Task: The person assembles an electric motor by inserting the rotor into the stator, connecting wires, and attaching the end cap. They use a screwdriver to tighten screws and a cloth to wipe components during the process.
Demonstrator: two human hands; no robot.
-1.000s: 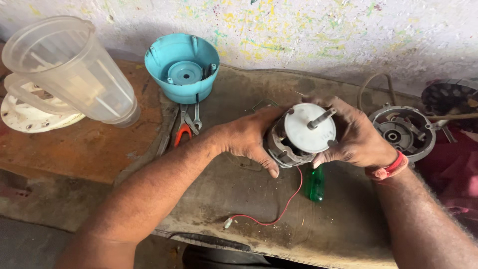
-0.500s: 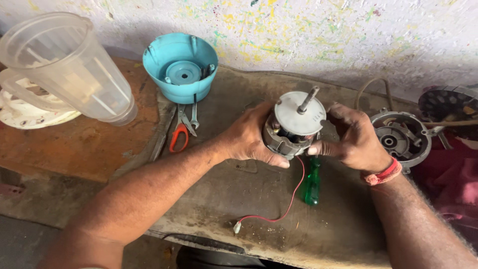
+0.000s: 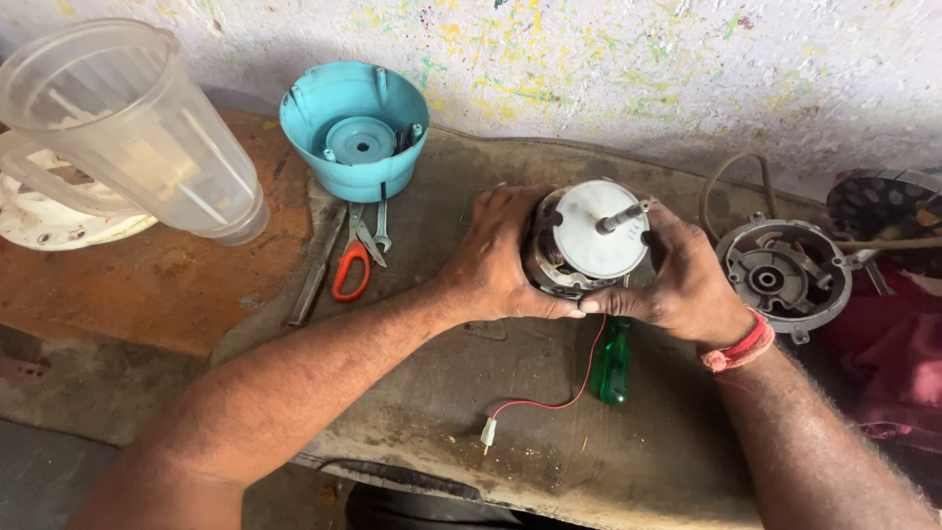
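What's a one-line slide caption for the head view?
Both hands, left hand and right hand, grip a small electric motor over a worn bench, beside a teal housing.

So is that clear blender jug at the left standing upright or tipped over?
Tipped over. The clear blender jug leans on the white round base, its open mouth facing up-left and its narrow end down on the bench.
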